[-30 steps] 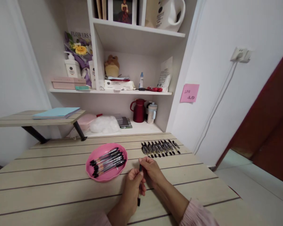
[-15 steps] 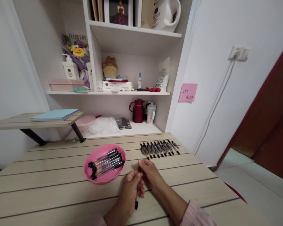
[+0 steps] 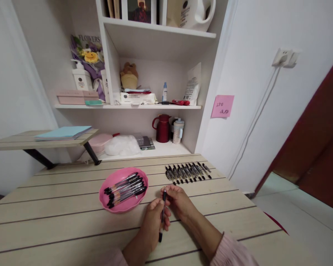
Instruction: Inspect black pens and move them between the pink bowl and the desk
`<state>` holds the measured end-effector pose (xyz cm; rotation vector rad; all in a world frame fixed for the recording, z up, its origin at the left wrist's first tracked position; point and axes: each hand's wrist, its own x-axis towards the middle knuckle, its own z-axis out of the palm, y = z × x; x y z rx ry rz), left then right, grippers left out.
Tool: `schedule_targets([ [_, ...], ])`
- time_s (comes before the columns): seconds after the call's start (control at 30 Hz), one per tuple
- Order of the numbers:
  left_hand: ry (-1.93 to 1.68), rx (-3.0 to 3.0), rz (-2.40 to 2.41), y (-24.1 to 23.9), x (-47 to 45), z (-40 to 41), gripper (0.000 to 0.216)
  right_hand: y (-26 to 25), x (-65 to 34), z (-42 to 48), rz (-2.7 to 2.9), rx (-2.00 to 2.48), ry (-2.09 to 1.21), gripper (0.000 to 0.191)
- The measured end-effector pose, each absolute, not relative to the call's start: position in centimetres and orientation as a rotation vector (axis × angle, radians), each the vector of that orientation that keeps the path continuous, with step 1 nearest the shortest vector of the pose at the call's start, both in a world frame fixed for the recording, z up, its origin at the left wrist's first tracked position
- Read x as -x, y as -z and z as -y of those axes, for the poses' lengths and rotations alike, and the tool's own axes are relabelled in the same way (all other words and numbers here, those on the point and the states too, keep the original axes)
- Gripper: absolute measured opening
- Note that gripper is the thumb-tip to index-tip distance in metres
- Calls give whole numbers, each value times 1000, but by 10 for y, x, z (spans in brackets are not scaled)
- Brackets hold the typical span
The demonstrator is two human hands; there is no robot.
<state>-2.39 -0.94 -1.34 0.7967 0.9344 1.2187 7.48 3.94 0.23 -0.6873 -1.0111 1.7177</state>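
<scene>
A black pen [image 3: 163, 213] stands nearly upright over the table, its dark end toward me. My left hand [image 3: 153, 218] is closed around the pen's middle, thumb on top. At the far end, where a pale pointed tip shows, my right hand [image 3: 180, 201] pinches with thumb and fingers, partly hiding it. Left of my hands sits a pink bowl [image 3: 105, 203] with several clear-barrelled, black-ended pens [image 3: 126, 190] lying in it. Beyond my right hand, several dark pens [image 3: 187, 173] lie side by side in a row, with short black pieces along their near ends.
The slatted wooden table [image 3: 80, 232] backs onto a white shelf unit [image 3: 152, 107]. A red jug [image 3: 162, 129] and a pale cup [image 3: 178, 132] stand on its lowest level. At left, a small raised stand [image 3: 11, 142] holds blue paper [image 3: 63, 132]. A wall borders the right side.
The view has shifted slightly. The pen's far tip now shows between my right fingers, where it was covered before. Bowl and row of pens stay in place.
</scene>
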Motion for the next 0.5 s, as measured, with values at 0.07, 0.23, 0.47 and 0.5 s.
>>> schedule_targets([
  [0.07,-1228,-795,-939,12,24,10,33,-2,-75,-40,991,697,-1713,37],
  [0.23,-1226,-809,-963,9,25,11,33,-1,-77,-41,1048,734,-1696,33],
  [0.47,-1196,-804,-1023,9,23,10,33,-1,-76,-42,981,686,-1761,34],
  [0.5,-1199,-815,-1035,8,23,10,33,0,-76,-41,988,693,-1766,35],
])
